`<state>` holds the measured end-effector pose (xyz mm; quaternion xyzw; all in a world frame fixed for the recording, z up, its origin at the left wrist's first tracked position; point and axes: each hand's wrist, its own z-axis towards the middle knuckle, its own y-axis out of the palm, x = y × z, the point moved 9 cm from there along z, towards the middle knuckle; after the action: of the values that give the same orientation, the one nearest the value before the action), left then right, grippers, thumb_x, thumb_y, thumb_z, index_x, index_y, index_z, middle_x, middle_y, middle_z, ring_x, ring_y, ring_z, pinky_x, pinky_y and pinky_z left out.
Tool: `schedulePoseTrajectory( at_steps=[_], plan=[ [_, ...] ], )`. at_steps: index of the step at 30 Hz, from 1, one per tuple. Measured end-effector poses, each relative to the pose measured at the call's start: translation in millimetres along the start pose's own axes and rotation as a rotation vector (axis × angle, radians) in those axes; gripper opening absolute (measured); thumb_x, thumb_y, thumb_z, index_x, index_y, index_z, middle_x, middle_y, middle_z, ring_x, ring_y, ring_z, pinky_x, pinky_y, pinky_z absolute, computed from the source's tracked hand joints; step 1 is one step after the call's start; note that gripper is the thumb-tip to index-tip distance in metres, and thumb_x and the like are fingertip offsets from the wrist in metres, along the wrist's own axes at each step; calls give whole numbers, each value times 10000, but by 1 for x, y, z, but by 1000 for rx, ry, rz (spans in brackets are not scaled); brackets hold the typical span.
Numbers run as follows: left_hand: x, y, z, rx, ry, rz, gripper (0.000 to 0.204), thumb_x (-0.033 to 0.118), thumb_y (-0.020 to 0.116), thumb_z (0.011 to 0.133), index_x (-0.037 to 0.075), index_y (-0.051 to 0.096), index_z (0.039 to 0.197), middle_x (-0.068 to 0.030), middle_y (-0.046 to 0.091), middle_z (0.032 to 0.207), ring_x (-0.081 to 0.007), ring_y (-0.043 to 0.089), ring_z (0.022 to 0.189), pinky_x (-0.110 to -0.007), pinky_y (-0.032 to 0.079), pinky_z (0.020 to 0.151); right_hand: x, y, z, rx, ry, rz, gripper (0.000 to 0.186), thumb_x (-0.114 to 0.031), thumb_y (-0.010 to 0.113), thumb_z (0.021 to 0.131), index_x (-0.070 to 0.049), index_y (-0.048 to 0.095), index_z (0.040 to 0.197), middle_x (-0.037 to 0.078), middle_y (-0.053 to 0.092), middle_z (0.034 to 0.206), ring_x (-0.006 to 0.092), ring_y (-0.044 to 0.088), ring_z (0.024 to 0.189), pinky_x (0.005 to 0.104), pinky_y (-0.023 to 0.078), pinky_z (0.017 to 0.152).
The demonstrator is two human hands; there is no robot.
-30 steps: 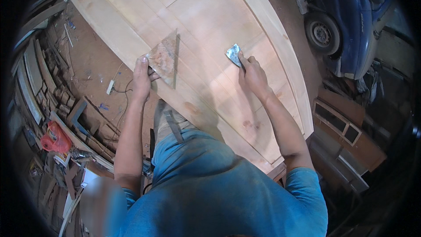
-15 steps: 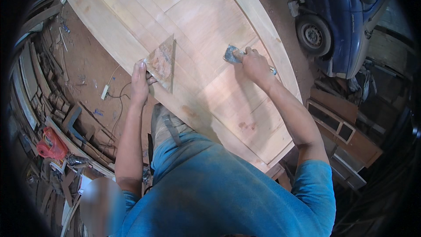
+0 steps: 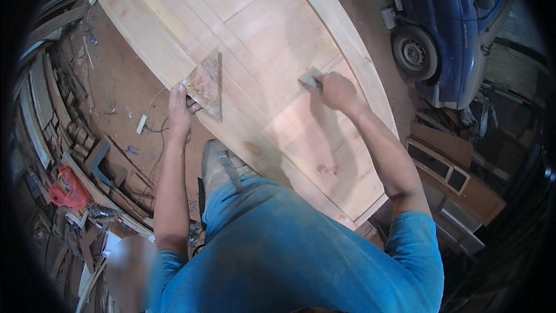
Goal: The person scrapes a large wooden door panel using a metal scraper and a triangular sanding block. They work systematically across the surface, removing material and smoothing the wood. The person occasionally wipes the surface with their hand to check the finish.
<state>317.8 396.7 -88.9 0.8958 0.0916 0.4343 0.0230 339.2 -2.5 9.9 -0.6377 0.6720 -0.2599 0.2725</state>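
Note:
My left hand [image 3: 180,110] is closed round one corner of a triangular board [image 3: 205,84] smeared with brownish putty. The board is held over the near left edge of a large pale wooden panel [image 3: 255,40]. To the right, my right hand [image 3: 340,91] grips a putty knife [image 3: 311,77]. Its small, flat blade is at the panel's surface, by a seam; whether it touches the wood I cannot tell. My fingers hide most of the knife's handle. A reddish-brown smear [image 3: 327,170] marks the panel nearer to me.
A raised, curved border [image 3: 370,87] runs along the panel's right side. Beyond it stands a blue vehicle [image 3: 440,23]. Wooden frames [image 3: 449,168] lie at the right. Wood offcuts [image 3: 43,93], a red container [image 3: 69,188] and a cable with a white socket block [image 3: 142,123] are at the left.
My right wrist has turned, so the putty knife's blade shows a lighter face and sits slightly farther right and lower. The triangular board has shifted a little left.

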Motion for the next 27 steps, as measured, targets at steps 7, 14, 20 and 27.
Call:
schedulePoseTrajectory(
  at_steps=[7, 14, 20, 27],
  plan=[
    [1, -8, 6, -8, 16, -38, 521, 417, 411, 1147, 27, 476, 1487, -139, 653, 1326, -233, 709, 1112, -387, 608, 925, -5, 13, 24, -74, 82, 84, 385, -227, 700, 904, -44, 753, 1239, 246, 759, 1093, 396, 732, 1047, 485, 583, 904],
    [10, -11, 7, 71, -8, -28, 499, 397, 414, 1150, 26, 469, 1479, -147, 633, 1345, -253, 716, 1084, -390, 620, 906, -12, -2, 21, -185, 99, 50, 499, -444, 683, 935, 10, 733, 1134, 252, 740, 1168, 395, 711, 1123, 497, 556, 959],
    [24, -24, 21, 121, 63, 0, 469, 395, 426, 1148, 18, 499, 1419, -133, 663, 1270, -213, 713, 1019, -348, 616, 819, -25, -1, 9, -182, -45, 24, 383, -218, 697, 872, -12, 745, 1191, 278, 744, 1080, 415, 731, 1031, 489, 577, 892],
    [30, -42, 30, 131, 86, 241, 422, 378, 448, 1143, 35, 600, 1336, -97, 680, 1067, -181, 685, 871, -330, 599, 759, -40, 28, -22, -62, 33, 951, 313, -146, 583, 1018, 10, 656, 1279, 108, 695, 912, 183, 664, 775, 328, 558, 734]
  ],
)
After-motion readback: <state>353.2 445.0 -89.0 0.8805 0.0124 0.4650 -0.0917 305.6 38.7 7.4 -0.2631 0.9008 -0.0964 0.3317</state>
